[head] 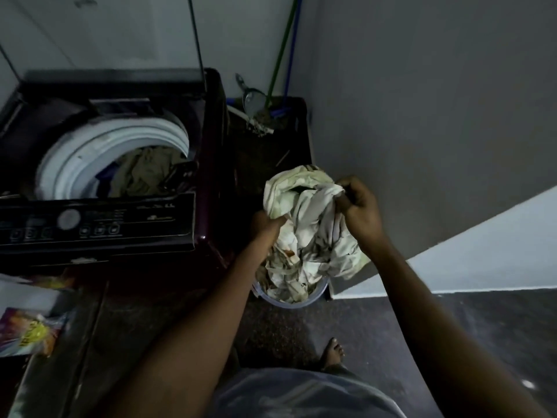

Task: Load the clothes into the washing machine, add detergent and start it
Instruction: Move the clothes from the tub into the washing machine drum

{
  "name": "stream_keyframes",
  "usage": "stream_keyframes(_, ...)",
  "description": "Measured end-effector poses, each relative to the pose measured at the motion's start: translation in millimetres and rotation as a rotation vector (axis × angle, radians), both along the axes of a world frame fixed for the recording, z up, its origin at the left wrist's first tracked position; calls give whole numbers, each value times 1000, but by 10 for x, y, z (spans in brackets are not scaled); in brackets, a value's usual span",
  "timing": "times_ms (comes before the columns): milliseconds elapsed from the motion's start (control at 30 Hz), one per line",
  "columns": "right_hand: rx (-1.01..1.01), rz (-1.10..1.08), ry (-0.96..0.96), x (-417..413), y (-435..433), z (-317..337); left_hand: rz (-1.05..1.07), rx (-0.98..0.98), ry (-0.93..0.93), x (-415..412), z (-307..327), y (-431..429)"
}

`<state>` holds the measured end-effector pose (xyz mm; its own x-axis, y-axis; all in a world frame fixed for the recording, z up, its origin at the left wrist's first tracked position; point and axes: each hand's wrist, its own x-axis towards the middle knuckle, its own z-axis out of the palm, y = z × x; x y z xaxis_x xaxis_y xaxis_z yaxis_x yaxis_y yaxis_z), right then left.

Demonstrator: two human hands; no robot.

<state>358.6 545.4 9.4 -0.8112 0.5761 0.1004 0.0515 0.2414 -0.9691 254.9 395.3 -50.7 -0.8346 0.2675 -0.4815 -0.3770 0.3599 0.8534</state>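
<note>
You are gripping a crumpled pale cloth (pixel 304 224) with both hands, lifting its bulk above a round bucket (pixel 289 301) on the dark floor. Your right hand (pixel 360 208) is curling its fingers around the cloth's upper right fold. Your left hand (pixel 266 226) is pushing into the cloth's left side, fingers buried in the fabric, so you cannot see exactly how they are closing, though they are plainly holding it. The cloth's lower end is trailing down into the bucket.

The washing machine (pixel 102 176) is standing to your left with its lid (pixel 99 34) raised, and 1 olive-brown heap of clothes (pixel 144 173) is lying inside the white-rimmed drum. A colourful detergent packet (pixel 30 331) is lying near your lower left. 2 broom handles (pixel 283 49) are leaning in the corner behind the bucket.
</note>
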Motion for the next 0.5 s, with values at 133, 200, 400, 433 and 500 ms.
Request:
stream_keyframes(133, 136, -80, -261, 68, 79, -54, -13, 163, 85, -154, 539, 101)
stream_keyframes(200, 117, -93, -347, 108, 68, -73, -98, 186, 147, -233, 774, 171)
stream_keyframes(400, 241, 95, -244, -79, 57, 200, -632, 6, 397, -264, 1204, 276)
stream_keyframes(433, 279, 182, -236, -138, 46, 281, -650, 0, 451, -271, 1273, 264)
stream_keyframes(500, 354, 224, -228, -230, 18, 443, -657, -7, 544, -337, 1353, 209)
